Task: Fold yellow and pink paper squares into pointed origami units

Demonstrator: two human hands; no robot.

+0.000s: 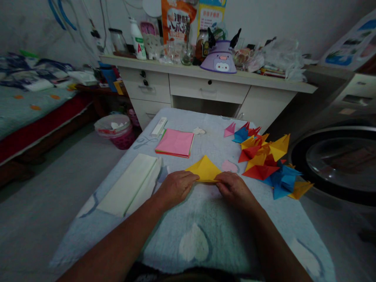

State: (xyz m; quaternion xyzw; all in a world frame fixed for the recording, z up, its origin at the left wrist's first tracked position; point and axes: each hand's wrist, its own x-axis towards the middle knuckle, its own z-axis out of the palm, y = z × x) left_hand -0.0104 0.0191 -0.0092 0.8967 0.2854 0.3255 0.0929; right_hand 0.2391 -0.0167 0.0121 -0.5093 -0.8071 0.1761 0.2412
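Between my hands is a yellow sheet of origami paper (205, 168), folded to a triangle with its point away from me. My left hand (179, 187) pinches its left corner, and my right hand (233, 188) pinches the right one. Both hands rest low over the cloth-covered table (188, 219). Beyond my left hand lies a stack of square coloured paper (175, 141), pink on top. Folded paper cranes (261, 154) in yellow, red, blue and pink are heaped to the right of my right hand. The fingertips partly hide the paper's near edge.
A folded pale cloth or paper (132, 182) lies left of my left arm, with a small white box (159, 126) farther back. A cluttered white desk (205, 84) stands behind the table. A pink waste bin (117, 133) is on the floor left; a washing machine (337, 156) stands right.
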